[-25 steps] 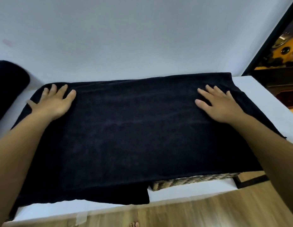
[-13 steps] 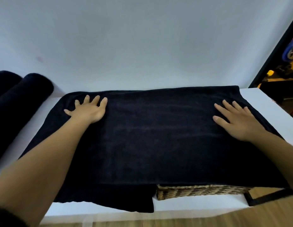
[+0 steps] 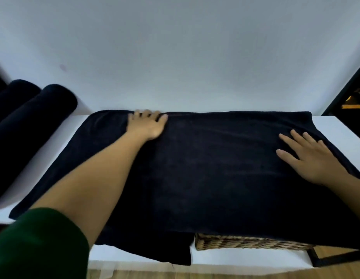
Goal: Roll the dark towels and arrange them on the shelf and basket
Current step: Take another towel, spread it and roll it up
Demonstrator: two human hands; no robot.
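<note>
Your left hand (image 3: 148,125) lies at the far edge of the towel (image 3: 205,174), upper centre; blur hides whether its fingers grip the hem. Your right hand (image 3: 311,158) presses flat, fingers spread, centre right. The towel covers the tabletop (image 3: 336,127) and overhangs the basket (image 3: 245,242) at the bottom. It looks soft, limp and light, so take one edge with both hands well apart. Two rolls (image 3: 34,115) lie upper left.
</note>
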